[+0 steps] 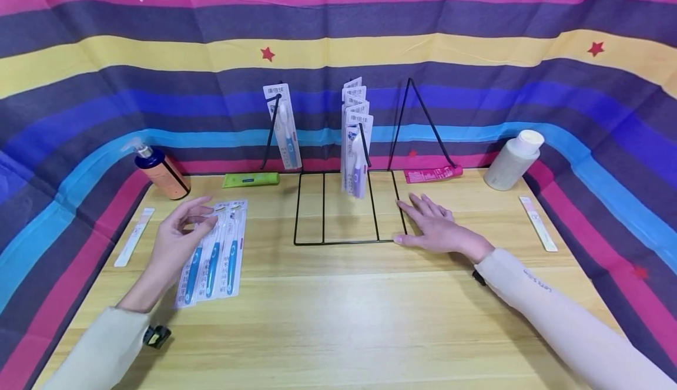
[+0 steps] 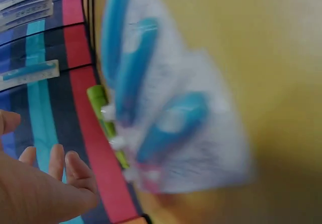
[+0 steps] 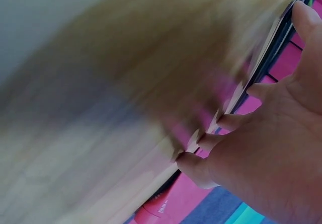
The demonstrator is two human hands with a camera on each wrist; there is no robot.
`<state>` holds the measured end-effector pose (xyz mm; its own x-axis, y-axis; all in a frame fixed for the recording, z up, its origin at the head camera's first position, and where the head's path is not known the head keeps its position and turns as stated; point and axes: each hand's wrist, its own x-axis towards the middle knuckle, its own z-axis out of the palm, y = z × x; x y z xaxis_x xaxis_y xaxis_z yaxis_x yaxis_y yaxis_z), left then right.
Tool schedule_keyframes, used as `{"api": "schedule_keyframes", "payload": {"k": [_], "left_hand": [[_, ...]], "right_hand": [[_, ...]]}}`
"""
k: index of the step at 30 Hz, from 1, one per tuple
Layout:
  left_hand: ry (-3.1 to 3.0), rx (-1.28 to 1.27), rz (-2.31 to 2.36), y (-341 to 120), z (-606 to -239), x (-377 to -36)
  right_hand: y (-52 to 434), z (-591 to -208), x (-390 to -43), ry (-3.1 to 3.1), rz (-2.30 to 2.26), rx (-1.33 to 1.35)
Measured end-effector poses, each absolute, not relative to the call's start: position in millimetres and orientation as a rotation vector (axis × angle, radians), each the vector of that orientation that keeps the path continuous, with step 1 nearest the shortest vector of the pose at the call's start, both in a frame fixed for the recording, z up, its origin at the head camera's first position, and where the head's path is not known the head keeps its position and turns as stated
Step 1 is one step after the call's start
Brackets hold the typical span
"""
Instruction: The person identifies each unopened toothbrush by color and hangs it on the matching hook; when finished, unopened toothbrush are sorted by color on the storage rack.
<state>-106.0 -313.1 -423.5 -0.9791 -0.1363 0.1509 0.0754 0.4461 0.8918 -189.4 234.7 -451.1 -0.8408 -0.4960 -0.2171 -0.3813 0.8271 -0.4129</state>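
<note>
Under the left hand (image 1: 177, 237), its grip loosely open and holding nothing, three packaged toothbrushes (image 1: 214, 255) are lying lengthwise away from the person; the right hand (image 1: 436, 225) is resting flat, empty, against the wire rack (image 1: 349, 241).

A backdrop cloth (image 1: 106, 84) is showing stripes of pink, dark purple, yellow, blue and light blue, dotted with red stars. The pale wooden table (image 1: 338, 319) is displaying a light grain. Blue-handled toothbrushes in white card packs (image 1: 214, 261) are lying there; a thin black wire rack (image 1: 324, 242), a green tube (image 1: 251, 179), a pink-red tube (image 1: 431, 174) and an off-white bottle (image 1: 513, 161) are showing too.
</note>
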Motion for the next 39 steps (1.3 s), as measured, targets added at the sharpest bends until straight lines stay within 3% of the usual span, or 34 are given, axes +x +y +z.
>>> {"api": "schedule_keyframes", "payload": {"k": [11, 19, 39], "left_hand": [[-2.664, 0.328, -1.491, -342, -445, -75], [-2.993, 0.383, -1.396, -347, -435, -80], [-2.842, 0.57, -1.45, -352, -431, -71]], "right_hand": [[235, -453, -189, 2.711, -0.534, -0.704], [235, -451, -189, 2.695, -0.479, -0.689], [235, -451, -190, 2.702, -0.454, -0.692]]}}
